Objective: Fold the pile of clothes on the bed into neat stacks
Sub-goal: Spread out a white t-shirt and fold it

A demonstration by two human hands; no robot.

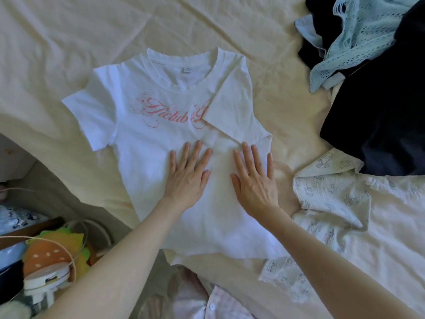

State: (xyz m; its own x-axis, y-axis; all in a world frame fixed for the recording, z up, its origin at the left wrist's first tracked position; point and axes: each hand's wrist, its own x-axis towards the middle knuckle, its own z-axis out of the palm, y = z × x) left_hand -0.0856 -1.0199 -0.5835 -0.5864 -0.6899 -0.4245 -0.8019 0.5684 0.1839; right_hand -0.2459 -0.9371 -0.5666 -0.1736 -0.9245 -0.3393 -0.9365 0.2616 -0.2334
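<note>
A white T-shirt (pixel 147 143) with pink script print lies face up on the cream bed sheet (pixel 69 38), neck pointing away from me. Its right side and sleeve are folded inward over the chest, covering the end of the print. My left hand (pixel 187 173) lies flat on the shirt's middle, fingers straight and spread. My right hand (pixel 254 176) presses flat on the folded-over right part, just below the sleeve. The unfolded pile sits to the right: a dark navy garment (pixel 379 116), a light blue lace piece (pixel 358 35) and a cream printed garment (pixel 345 203).
The bed's left edge curves past the shirt; beyond it on the floor sits clutter, including an orange and yellow plush toy (pixel 49 254) and a cord. A pale pink buttoned garment (pixel 207 305) lies at the bottom edge near me.
</note>
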